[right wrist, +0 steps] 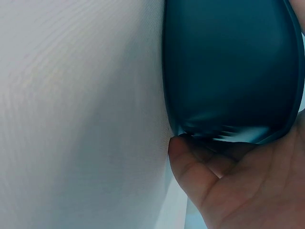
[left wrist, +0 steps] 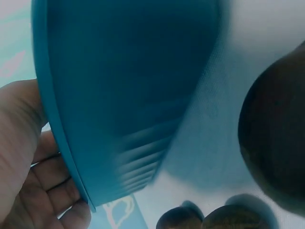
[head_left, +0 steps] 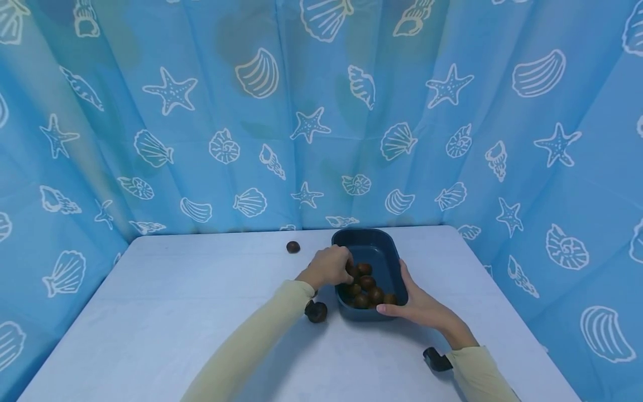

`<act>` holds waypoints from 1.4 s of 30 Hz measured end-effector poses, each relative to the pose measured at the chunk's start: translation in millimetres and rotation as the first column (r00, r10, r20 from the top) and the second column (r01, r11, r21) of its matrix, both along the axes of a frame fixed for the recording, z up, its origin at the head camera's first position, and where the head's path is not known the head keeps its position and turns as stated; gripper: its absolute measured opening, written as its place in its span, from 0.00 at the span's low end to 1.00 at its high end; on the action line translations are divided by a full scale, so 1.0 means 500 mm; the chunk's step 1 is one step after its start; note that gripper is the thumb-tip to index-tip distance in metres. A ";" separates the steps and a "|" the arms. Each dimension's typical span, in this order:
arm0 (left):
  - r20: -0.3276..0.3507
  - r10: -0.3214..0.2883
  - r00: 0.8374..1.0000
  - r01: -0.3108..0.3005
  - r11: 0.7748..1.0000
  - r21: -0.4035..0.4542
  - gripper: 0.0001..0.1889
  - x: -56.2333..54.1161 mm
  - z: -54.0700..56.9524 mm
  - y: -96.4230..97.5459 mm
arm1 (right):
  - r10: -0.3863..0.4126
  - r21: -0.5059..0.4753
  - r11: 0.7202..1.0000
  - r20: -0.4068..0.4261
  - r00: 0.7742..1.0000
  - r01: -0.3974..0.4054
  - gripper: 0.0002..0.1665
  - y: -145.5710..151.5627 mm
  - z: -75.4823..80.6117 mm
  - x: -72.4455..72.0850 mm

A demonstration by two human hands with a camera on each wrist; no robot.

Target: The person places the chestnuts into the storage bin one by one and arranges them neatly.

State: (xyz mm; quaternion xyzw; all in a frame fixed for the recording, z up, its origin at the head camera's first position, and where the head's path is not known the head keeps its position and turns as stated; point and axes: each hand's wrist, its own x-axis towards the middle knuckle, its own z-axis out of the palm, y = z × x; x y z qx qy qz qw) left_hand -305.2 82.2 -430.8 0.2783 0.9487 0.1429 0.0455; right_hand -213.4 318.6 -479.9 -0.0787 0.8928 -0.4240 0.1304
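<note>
A dark blue basin (head_left: 374,254) with rounded corners stands toward the back of the table, several round brown fruits (head_left: 375,295) heaped in its near half. My left hand (head_left: 329,266) reaches over its left rim, with bent fingers and thumb about a brown fruit (head_left: 352,271); in the left wrist view the rim and wall (left wrist: 109,119) hide the fingertips. At the near right corner my right hand (head_left: 419,304) grips the basin, thumb over the front rim and fingers along the right side. Beside my left wrist lies another brown fruit (head_left: 317,312).
A single brown fruit (head_left: 293,247) lies near the table's back edge, left of the basin. White cloth (head_left: 201,290) covers the table. Behind and to both sides hangs a blue curtain (head_left: 226,111) with shells and starfish.
</note>
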 end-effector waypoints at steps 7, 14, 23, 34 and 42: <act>-0.038 -0.002 0.999 0.001 1.000 -0.019 0.14 0.001 -0.006 0.005 | -0.007 0.000 1.000 0.009 1.000 0.007 0.77 0.000 0.002 0.002; -0.057 -0.002 0.998 0.001 1.000 -0.028 0.13 0.005 -0.003 0.009 | -0.008 0.005 1.000 -0.001 1.000 0.008 0.78 -0.001 0.003 0.003; -0.070 -0.009 0.998 0.005 0.999 -0.046 0.12 0.006 -0.005 0.010 | -0.005 -0.010 1.000 -0.006 1.000 0.005 0.77 0.001 -0.003 0.001; 0.033 -0.002 0.999 -0.009 0.947 0.321 0.19 0.000 0.016 -0.058 | 0.008 -0.040 0.999 -0.019 1.000 -0.009 0.76 0.001 -0.006 0.003; 0.081 0.175 0.981 -0.192 0.852 0.488 0.20 0.016 0.047 -0.130 | 0.017 -0.042 0.999 -0.039 0.999 -0.018 0.77 0.005 -0.001 0.004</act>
